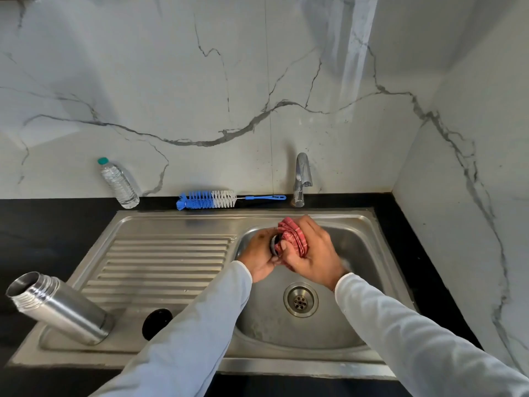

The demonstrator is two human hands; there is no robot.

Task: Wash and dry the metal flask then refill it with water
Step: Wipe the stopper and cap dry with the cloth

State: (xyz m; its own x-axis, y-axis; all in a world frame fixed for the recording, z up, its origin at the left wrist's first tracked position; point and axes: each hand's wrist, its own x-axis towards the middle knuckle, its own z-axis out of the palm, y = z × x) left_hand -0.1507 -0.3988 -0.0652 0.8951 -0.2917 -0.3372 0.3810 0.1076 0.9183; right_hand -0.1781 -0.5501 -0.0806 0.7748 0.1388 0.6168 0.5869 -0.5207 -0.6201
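Marble wall (200, 81) backs steel sink (171, 222), seemingly wet.

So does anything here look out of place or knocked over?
Nothing is spilled or broken. The metal flask stands open on the drainboard, and only the wide lens makes it seem to lean. The bottle brush lies flat behind the sink, and a black disc sits loose beside the flask.
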